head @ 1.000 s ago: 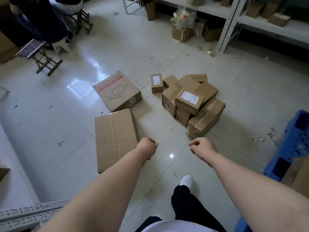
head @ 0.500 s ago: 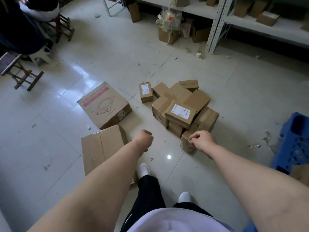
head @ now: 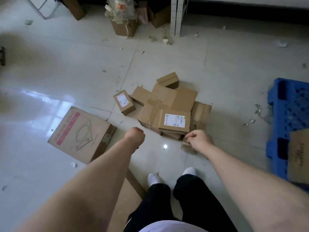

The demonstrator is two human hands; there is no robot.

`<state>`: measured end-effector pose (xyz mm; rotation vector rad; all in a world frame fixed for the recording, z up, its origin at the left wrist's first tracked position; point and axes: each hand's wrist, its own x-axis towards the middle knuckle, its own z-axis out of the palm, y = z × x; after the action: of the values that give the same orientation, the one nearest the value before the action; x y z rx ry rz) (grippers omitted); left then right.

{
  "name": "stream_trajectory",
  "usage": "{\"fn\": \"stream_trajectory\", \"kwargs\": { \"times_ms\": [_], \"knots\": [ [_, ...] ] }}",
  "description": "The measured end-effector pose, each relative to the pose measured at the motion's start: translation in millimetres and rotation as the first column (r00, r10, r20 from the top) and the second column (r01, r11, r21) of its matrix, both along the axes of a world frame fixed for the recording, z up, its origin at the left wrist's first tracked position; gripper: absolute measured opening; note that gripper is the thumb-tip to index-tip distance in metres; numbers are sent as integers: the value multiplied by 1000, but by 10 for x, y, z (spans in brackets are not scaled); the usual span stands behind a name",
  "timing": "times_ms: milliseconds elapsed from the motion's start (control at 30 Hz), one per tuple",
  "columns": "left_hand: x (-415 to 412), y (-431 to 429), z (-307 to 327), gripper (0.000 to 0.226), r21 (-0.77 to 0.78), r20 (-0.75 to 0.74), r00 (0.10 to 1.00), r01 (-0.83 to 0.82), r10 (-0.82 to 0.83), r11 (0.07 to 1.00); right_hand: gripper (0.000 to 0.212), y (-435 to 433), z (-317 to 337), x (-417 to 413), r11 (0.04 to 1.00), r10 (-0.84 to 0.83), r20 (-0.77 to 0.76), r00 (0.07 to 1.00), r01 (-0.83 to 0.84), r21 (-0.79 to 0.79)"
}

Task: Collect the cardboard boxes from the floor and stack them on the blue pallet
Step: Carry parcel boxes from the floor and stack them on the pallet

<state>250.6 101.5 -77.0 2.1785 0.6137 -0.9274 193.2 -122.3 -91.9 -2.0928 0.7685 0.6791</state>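
Heap of brown cardboard boxes [head: 167, 108]: on floor [head: 167, 61], nearer than a moment ago; blue plastic pallet [head: 284, 104] apart, rightward. Left hand [head: 135, 136]: clenched, empty. Right hand [head: 199, 141]: curled at tape-wrapped brown box [head: 188, 146], grip unclear. Pickup judged imminent.

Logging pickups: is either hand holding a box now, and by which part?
Left hand is a bare fist, holding nothing. Right hand is curled at the near corner of the taped box; an actual grip cannot be told.
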Motion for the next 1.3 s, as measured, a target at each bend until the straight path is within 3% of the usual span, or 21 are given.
{"fn": "stream_trajectory", "kwargs": {
  "times_ms": [100, 300, 500, 667, 800, 933, 1167, 1300],
  "knots": [
    [298, -194, -128, 18, -28, -34, 999, 24, -25, 999, 24, -184, -204, 169, 997, -71, -73, 995, 71, -4],
    [738, -720, -713, 16, -31, -165, 986, 34, -39, 999, 23, -571, -784, 693, 994, -105, -160, 982, 105, -7],
    [1306, -1099, -1640, 41, 51, -175, 965, 206, -195, 977, 23, -752, -1604, 1153, 989, -149, -208, 967, 143, -42],
    [1699, -1266, -2369, 50, 119, -110, 872, 488, -477, 865, 38, -713, -2274, 1328, 927, -364, -172, 915, 374, 26],
    [1842, -1272, -2785, 52, 175, -93, 780, 625, -619, 761, 48, -611, -2788, 1409, 889, -437, -115, 892, 448, 100],
    [1790, -1148, -3043, 42, 189, -99, 797, 603, -596, 775, 46, -544, -3112, 1326, 900, -405, -121, 906, 419, 119],
    [1366, -848, -3110, 37, 166, -342, 771, 612, -537, 773, 37, -401, -3220, 919, 930, -334, -305, 892, 365, 47],
    [1307, -849, -3146, 28, 166, -384, 751, 629, -537, 760, 19, -408, -3420, 831, 919, -351, -284, 892, 386, 77]
  ]
}}
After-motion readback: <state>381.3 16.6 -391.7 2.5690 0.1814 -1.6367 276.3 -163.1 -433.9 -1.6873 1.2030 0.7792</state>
